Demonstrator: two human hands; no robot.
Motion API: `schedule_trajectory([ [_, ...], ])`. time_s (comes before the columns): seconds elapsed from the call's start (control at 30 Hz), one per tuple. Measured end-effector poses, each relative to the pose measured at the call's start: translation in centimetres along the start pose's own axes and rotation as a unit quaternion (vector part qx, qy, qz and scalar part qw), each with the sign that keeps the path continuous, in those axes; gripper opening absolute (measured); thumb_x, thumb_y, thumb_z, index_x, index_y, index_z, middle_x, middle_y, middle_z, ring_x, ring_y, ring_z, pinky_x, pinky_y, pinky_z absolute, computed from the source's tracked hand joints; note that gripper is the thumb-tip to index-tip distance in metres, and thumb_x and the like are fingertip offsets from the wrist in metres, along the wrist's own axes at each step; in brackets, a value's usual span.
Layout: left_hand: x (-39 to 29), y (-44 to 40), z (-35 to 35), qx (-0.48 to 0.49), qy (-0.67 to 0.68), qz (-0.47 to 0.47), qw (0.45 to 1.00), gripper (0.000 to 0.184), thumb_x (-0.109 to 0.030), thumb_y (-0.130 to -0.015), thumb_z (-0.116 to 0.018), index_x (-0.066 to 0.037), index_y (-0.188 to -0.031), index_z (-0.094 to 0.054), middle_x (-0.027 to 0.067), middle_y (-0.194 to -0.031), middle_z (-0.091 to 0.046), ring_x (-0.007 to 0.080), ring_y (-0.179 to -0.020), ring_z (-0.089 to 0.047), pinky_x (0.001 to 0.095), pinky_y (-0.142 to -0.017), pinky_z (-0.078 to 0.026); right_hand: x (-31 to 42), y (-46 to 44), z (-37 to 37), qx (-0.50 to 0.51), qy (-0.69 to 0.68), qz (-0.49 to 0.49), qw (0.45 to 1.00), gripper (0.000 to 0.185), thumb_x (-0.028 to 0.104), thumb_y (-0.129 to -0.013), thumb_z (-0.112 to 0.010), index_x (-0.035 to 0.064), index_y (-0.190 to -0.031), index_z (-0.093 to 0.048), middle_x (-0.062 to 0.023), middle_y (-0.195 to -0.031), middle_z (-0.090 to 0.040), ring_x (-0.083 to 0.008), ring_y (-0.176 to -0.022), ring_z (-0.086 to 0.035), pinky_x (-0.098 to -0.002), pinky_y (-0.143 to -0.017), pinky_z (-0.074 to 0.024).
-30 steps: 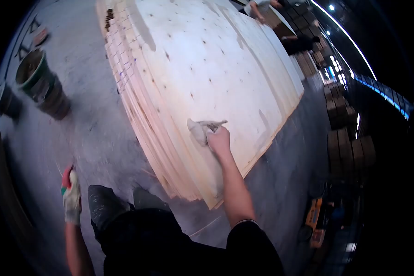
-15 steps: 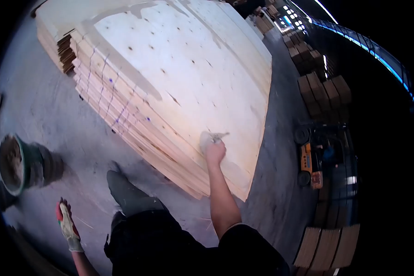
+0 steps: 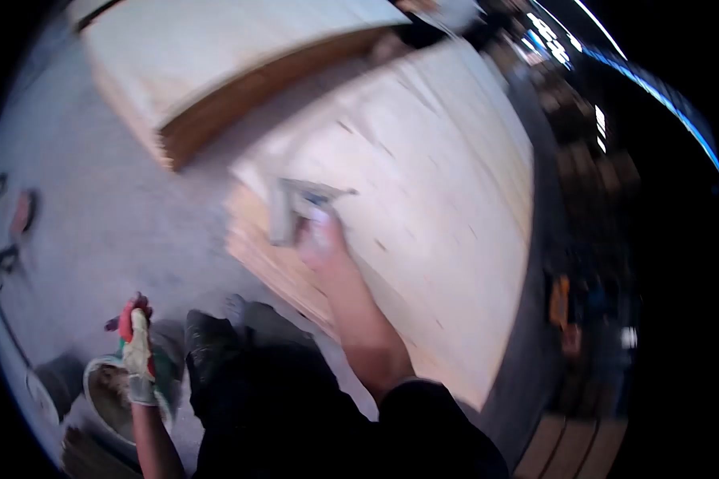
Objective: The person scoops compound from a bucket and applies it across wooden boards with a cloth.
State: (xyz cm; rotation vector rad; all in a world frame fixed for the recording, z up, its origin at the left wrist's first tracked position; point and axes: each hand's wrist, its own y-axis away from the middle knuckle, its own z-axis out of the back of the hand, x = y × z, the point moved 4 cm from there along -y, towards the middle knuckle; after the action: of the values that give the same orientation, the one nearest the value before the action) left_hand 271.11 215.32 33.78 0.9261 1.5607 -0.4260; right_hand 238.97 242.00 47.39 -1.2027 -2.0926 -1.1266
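Note:
My right hand (image 3: 321,238), bare, is closed around a grey, flat-bladed trowel (image 3: 280,211), blurred by motion. Hand and trowel are over the near left part of a pale plywood sheet (image 3: 439,199), on top of a stack. Whether the blade touches the sheet I cannot tell. On the left, my left hand (image 3: 138,343) wears a cream and red glove with dark fingertips showing. Its fingers are partly spread, and I see nothing held in them. It hangs above a bucket (image 3: 96,383) with a pale brownish substance inside, and hides part of the rim.
Another plywood stack (image 3: 224,56) stands beyond a narrow gap. A second bucket (image 3: 60,383) is at the lower left, and a reddish object (image 3: 24,211) lies on the floor. A yellow forklift (image 3: 561,302) and stacked brown boards (image 3: 571,447) are at the right.
The view has shifted and blurred. My right hand has moved left with the trowel, toward the sheet's left edge. My left hand is now over the bucket. A gap between stacks shows.

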Motion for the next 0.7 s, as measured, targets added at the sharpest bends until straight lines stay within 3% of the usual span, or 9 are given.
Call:
schedule_trajectory([
  [0.07,-0.9,-4.9,9.6,-0.070,0.001,0.030,0.997,0.042,-0.028,-0.106,-0.053,-0.005,-0.140,-0.052,0.0086,-0.133,-0.060,0.0190,-0.122,-0.057,0.0375,-0.106,-0.045,-4.4,-4.3,-9.5,0.125,-0.056,-0.041,0.990,0.033,0.010,-0.096,-0.053,0.0013,-0.127,-0.058,-0.0109,-0.125,-0.064,-0.0237,-0.109,-0.065,-0.0394,-0.094,-0.0545],
  [0.17,-8.8,-19.2,25.1,-0.172,-0.001,0.103,0.980,0.044,-0.034,-0.105,-0.055,-0.007,-0.139,-0.054,0.0069,-0.130,-0.062,0.0184,-0.118,-0.059,0.0349,-0.102,-0.045,-13.1,-17.0,-31.0,0.156,-0.042,-0.079,0.984,0.037,0.015,-0.097,-0.055,0.0018,-0.132,-0.056,-0.0112,-0.127,-0.063,-0.0241,-0.113,-0.063,-0.0396,-0.096,-0.0535],
  [0.23,-11.0,-25.2,36.0,-0.216,0.016,0.090,0.972,0.043,-0.036,-0.103,-0.056,-0.009,-0.136,-0.056,0.0041,-0.122,-0.065,0.0138,-0.103,-0.062,0.0272,-0.085,-0.046,-18.7,-22.1,-43.7,0.114,-0.011,-0.083,0.990,0.037,0.017,-0.098,-0.055,0.0033,-0.133,-0.055,-0.0113,-0.127,-0.063,-0.0244,-0.115,-0.063,-0.0393,-0.097,-0.0534],
  [0.3,-13.1,-33.4,45.0,-0.261,0.063,0.097,0.958,0.042,-0.035,-0.103,-0.058,-0.009,-0.136,-0.056,0.0031,-0.117,-0.065,0.0114,-0.097,-0.061,0.0259,-0.079,-0.046,-24.7,-30.7,-54.7,0.102,0.002,-0.084,0.991,0.037,0.018,-0.099,-0.055,0.0037,-0.133,-0.055,-0.0110,-0.128,-0.063,-0.0240,-0.115,-0.062,-0.0392,-0.098,-0.0529],
  [0.37,-13.4,-42.7,53.7,-0.301,0.123,0.134,0.936,0.043,-0.033,-0.102,-0.059,-0.007,-0.137,-0.055,0.0037,-0.117,-0.064,0.0110,-0.096,-0.061,0.0252,-0.077,-0.046,-30.0,-39.0,-64.7,0.075,0.011,-0.080,0.994,0.037,0.019,-0.099,-0.055,0.0040,-0.133,-0.055,-0.0106,-0.128,-0.062,-0.0236,-0.115,-0.062,-0.0390,-0.099,-0.0523],
  [0.4,-14.4,-47.8,58.4,-0.270,0.187,0.142,0.934,0.045,-0.032,-0.102,-0.060,-0.006,-0.138,-0.053,0.0063,-0.121,-0.063,0.0137,-0.100,-0.062,0.0280,-0.084,-0.049,-31.9,-42.9,-70.4,0.069,0.047,-0.079,0.993,0.036,0.019,-0.099,-0.053,0.0047,-0.133,-0.055,-0.0103,-0.129,-0.062,-0.0234,-0.116,-0.061,-0.0394,-0.100,-0.0515],
  [0.47,-22.4,-62.2,64.9,-0.301,0.136,0.157,0.931,0.046,-0.031,-0.102,-0.060,-0.006,-0.139,-0.053,0.0080,-0.125,-0.061,0.0163,-0.106,-0.061,0.0306,-0.090,-0.049,-35.4,-50.4,-81.6,0.064,0.085,-0.040,0.993,0.036,0.017,-0.099,-0.051,0.0062,-0.133,-0.055,-0.0098,-0.129,-0.061,-0.0243,-0.120,-0.059,-0.0415,-0.105,-0.0479],
  [0.57,-36.6,-82.6,71.9,-0.327,0.053,0.165,0.929,0.046,-0.028,-0.103,-0.058,-0.003,-0.141,-0.049,0.0118,-0.133,-0.058,0.0233,-0.122,-0.057,0.0370,-0.106,-0.046,-38.5,-60.6,-95.2,0.002,0.011,-0.073,0.997,0.035,0.016,-0.099,-0.051,0.0069,-0.133,-0.055,-0.0098,-0.130,-0.059,-0.0255,-0.122,-0.057,-0.0425,-0.107,-0.0456],
  [0.7,-55.6,-111.6,73.4,-0.180,-0.013,0.063,0.982,0.043,-0.024,-0.105,-0.055,-0.001,-0.140,-0.049,0.0129,-0.136,-0.058,0.0243,-0.126,-0.056,0.0367,-0.107,-0.045,-40.9,-74.3,-108.2,-0.085,0.003,-0.060,0.995,0.038,0.015,-0.099,-0.043,0.0027,-0.135,-0.050,-0.0144,-0.130,-0.058,-0.0313,-0.124,-0.055,-0.0477,-0.110,-0.0427],
])
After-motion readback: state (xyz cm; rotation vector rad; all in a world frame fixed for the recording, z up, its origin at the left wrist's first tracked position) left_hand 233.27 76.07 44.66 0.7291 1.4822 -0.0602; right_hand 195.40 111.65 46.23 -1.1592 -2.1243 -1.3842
